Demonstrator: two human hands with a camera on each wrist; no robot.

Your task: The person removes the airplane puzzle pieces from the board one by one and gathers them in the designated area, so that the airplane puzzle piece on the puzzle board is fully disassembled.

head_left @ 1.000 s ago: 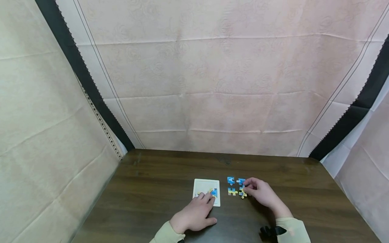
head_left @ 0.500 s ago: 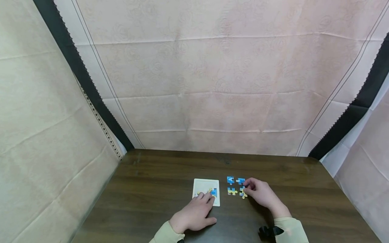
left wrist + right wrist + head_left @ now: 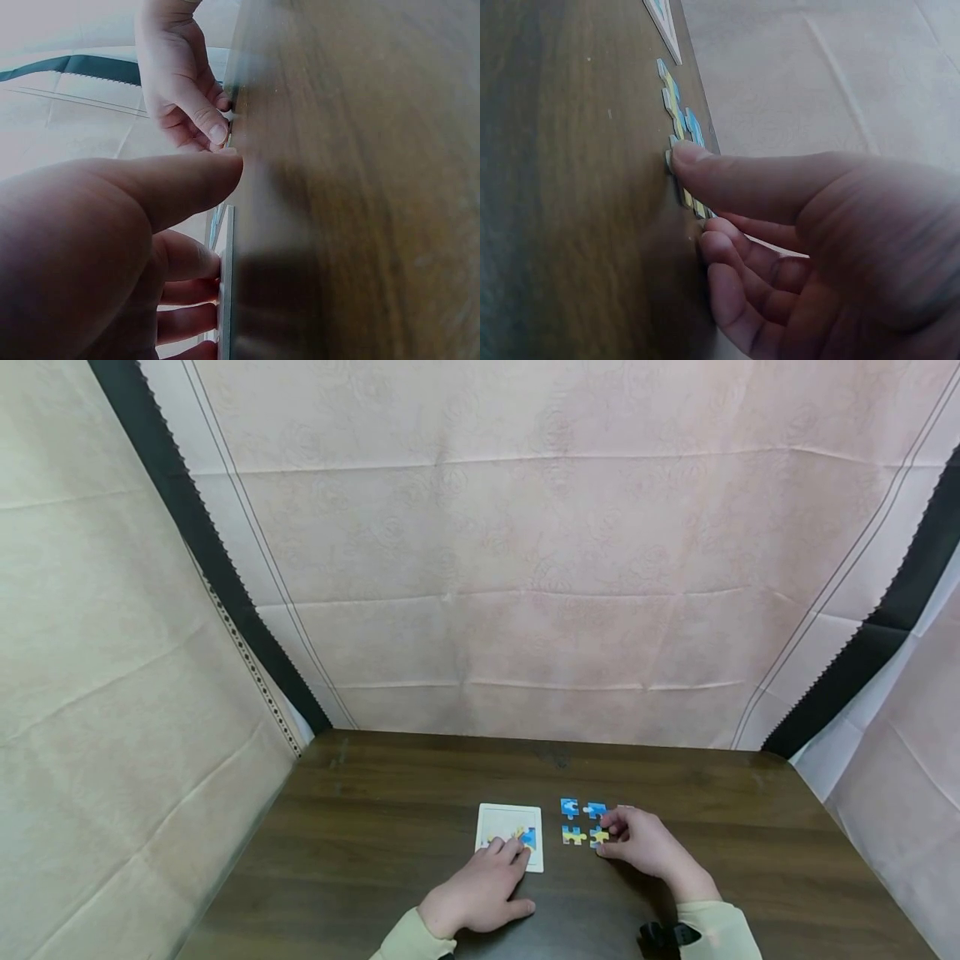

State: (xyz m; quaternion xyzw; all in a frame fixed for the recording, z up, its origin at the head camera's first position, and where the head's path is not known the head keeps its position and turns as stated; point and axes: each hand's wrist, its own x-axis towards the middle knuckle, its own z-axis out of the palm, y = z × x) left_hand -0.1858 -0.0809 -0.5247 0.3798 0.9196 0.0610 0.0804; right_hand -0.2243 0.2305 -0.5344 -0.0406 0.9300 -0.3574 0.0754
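Note:
My left hand (image 3: 483,885) rests with its fingertips on a white puzzle board (image 3: 491,818), thumb spread out to the side. Part of a blue and yellow picture on the board shows beyond those fingers. To the right, thumb and forefinger of my right hand (image 3: 648,842) pinch a yellow and blue jigsaw piece (image 3: 597,836) at the table surface. In the right wrist view the thumb (image 3: 694,154) lies over its edge. Beside it are a blue jigsaw piece (image 3: 569,808), another blue jigsaw piece (image 3: 595,810) and a yellow and blue jigsaw piece (image 3: 573,835).
All this lies on a dark brown wooden table (image 3: 420,777). A pale cloth wall (image 3: 525,568) rises behind its far edge, with more cloth on both sides. Black straps (image 3: 217,560) run along the corners.
The pinched jigsaw piece has turned, its knob no longer pointing toward me. My right thumb has shifted nearer me, apart from the forefinger. The left hand stays on the board.

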